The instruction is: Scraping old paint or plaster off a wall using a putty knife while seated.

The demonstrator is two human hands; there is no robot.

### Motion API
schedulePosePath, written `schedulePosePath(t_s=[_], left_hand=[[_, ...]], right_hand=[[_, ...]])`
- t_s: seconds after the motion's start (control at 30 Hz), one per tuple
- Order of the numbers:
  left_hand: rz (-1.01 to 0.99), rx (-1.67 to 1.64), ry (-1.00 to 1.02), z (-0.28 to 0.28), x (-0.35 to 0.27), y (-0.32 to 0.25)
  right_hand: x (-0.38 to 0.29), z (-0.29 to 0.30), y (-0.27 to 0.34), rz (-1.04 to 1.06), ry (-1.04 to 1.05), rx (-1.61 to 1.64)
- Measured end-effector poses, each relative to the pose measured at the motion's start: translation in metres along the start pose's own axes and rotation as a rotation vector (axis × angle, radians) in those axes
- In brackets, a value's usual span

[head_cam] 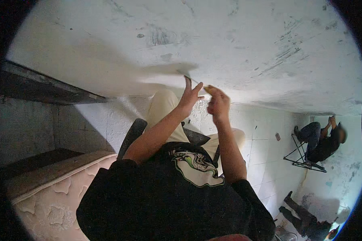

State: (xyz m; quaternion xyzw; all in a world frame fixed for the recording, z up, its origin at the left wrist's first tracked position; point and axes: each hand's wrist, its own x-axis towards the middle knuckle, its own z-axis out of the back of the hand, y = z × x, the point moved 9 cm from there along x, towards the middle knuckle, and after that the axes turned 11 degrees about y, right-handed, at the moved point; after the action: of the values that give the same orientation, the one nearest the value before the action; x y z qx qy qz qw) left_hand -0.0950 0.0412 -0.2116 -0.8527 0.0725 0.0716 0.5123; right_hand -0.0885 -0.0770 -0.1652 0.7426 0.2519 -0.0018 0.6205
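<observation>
In front of me stands a scuffed white wall with dark smudges. My right hand grips the yellowish handle of a slim tool. A thin shaft runs up and left from it; the tool's exact kind is unclear. My left hand is raised beside the shaft, its fingers spread. One fingertip lies close to the shaft, and I cannot tell whether they touch. Shadows of the hands fall on the wall. Both hands are above my knees, which wear pale trousers.
To my left are a dark ledge and a quilted mattress. A person on a folding stool works at the right. Another person is at the lower right. A small reddish object lies on the tiled floor.
</observation>
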Motion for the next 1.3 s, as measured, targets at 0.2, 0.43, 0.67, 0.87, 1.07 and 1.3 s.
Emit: schedulePosePath(t_s=[0.2, 0.43, 0.67, 0.87, 1.07, 1.3], left_hand=[[0.011, 0.029, 0.019, -0.003, -0.008, -0.006], [0.044, -0.063, -0.001, -0.003, -0.006, 0.002], [0.059, -0.018, -0.113, 0.000, -0.011, -0.001], [0.033, -0.051, -0.047, 0.006, -0.006, 0.007], [0.028, -0.047, -0.082, 0.001, -0.008, 0.005], [0.033, -0.024, -0.073, 0.003, -0.009, -0.006]], right_hand=[[0.001, 0.001, 0.007, -0.014, -0.070, 0.011], [0.003, 0.002, 0.007, -0.006, -0.042, 0.038], [-0.004, -0.015, -0.004, -0.078, 0.124, -0.005], [-0.003, -0.013, 0.006, 0.079, 0.230, -0.518], [-0.008, -0.009, 0.024, 0.280, 0.142, -0.616], [0.000, -0.008, 0.021, 0.184, 0.102, -0.631]])
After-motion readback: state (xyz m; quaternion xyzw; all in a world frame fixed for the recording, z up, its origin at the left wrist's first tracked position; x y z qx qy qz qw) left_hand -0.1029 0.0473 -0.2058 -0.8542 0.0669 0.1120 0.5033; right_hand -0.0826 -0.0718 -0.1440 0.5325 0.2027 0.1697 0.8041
